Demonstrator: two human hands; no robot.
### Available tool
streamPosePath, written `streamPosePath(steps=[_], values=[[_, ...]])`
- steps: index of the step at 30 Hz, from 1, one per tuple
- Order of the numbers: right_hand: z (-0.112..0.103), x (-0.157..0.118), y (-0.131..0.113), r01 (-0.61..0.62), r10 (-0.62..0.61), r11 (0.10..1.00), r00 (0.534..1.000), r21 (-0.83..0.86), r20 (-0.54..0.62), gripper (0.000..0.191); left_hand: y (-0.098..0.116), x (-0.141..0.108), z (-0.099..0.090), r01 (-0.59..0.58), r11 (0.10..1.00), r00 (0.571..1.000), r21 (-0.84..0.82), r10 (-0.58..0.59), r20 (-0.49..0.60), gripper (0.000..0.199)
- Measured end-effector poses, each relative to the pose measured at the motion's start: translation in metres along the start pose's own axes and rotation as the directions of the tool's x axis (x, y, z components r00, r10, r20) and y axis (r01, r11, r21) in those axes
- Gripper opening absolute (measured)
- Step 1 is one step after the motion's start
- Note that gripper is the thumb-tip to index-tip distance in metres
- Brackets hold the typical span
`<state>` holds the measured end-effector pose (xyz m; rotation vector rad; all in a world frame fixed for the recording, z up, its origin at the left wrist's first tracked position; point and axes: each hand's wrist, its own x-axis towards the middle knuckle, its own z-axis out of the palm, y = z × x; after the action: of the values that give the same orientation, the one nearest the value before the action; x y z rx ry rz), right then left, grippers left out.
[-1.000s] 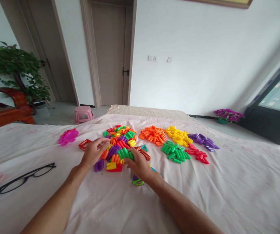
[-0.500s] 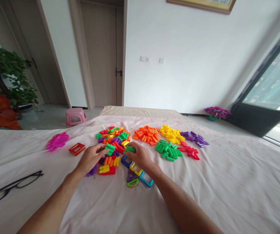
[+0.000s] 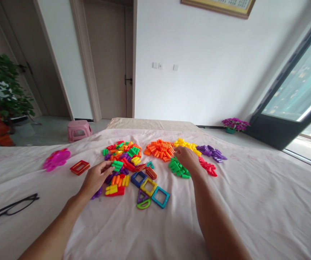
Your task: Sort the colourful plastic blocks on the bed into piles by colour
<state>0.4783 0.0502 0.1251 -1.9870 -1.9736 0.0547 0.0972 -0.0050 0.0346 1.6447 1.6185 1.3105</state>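
Note:
My left hand (image 3: 99, 176) is closed on green plastic building pieces (image 3: 117, 165), pinched between thumb and fingers, at the near left side of a mixed-colour pile (image 3: 123, 151). Reaching forward, my right hand (image 3: 187, 157) is over the sorted piles, its fingertips at the far edge of the green pile (image 3: 178, 168). Its fingers are partly hidden, and whether they hold anything does not show. Close around it lie the orange pile (image 3: 159, 149), yellow pile (image 3: 188, 144) and red pile (image 3: 208, 167). Orange and yellow pieces (image 3: 117, 180) lie below the mixed pile.
Magnetic frame tiles, among them a light-blue square (image 3: 160, 197), lie between my forearms. To the left are red square frames (image 3: 79, 167), a magenta plastic toy (image 3: 56, 160) and black glasses (image 3: 11, 207). The purple pile (image 3: 211, 153) is at the right. A wrinkled cloth (image 3: 253, 206) covers the surface.
My right hand has moved right, from beside the mixed pile with a green piece in it, to the green pile. My left hand still holds green pieces. The view has shifted slightly.

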Motion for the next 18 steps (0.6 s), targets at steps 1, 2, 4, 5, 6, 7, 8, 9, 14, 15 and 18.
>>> streamPosePath(steps=[1,2,4,5,6,7,8,9,14,15,18], values=[[-0.002,-0.002,-0.006,0.031,-0.030,0.999,0.999,0.029,-0.014,0.027,0.001,0.000,0.000,-0.001,1.000,1.000,0.000,0.001,0.010,0.051],[-0.003,-0.004,-0.013,0.077,-0.075,0.994,0.997,0.075,-0.022,0.026,0.002,-0.001,0.000,-0.002,1.000,1.000,0.004,0.002,0.020,0.050],[0.000,-0.011,-0.031,0.206,-0.205,0.956,0.978,0.211,-0.027,0.023,0.008,-0.004,0.001,-0.019,1.000,1.000,0.022,0.018,0.017,0.047],[0.004,-0.014,-0.042,0.271,-0.276,0.915,0.961,0.298,-0.028,0.022,0.011,-0.005,0.002,-0.030,0.999,0.999,0.028,0.029,0.014,0.045],[0.009,-0.019,-0.052,0.324,-0.341,0.862,0.940,0.390,-0.026,0.022,0.016,-0.007,0.002,-0.039,0.999,0.999,0.029,0.039,0.017,0.043],[0.014,-0.024,-0.063,0.356,-0.398,0.801,0.917,0.481,-0.016,0.023,0.020,-0.009,0.004,-0.048,0.999,0.998,0.024,0.047,0.029,0.042],[0.019,-0.030,-0.073,0.368,-0.444,0.740,0.896,0.562,-0.002,0.026,0.025,-0.011,0.005,-0.057,0.998,0.997,0.016,0.056,0.044,0.041],[0.024,-0.036,-0.082,0.368,-0.482,0.687,0.876,0.627,0.014,0.029,0.029,-0.013,0.006,-0.066,0.998,0.996,0.010,0.066,0.061,0.040],[0.039,-0.065,-0.114,0.416,-0.584,0.602,0.811,0.682,0.022,0.021,0.046,-0.021,0.015,-0.120,0.993,0.987,0.005,0.119,0.108,0.036],[0.040,-0.068,-0.116,0.419,-0.577,0.615,0.817,0.668,0.018,0.017,0.049,-0.022,0.016,-0.124,0.992,0.986,0.004,0.123,0.110,0.036],[0.043,-0.066,-0.116,0.409,-0.553,0.637,0.833,0.653,0.018,0.012,0.052,-0.022,0.016,-0.132,0.991,0.983,-0.006,0.131,0.130,0.035]])
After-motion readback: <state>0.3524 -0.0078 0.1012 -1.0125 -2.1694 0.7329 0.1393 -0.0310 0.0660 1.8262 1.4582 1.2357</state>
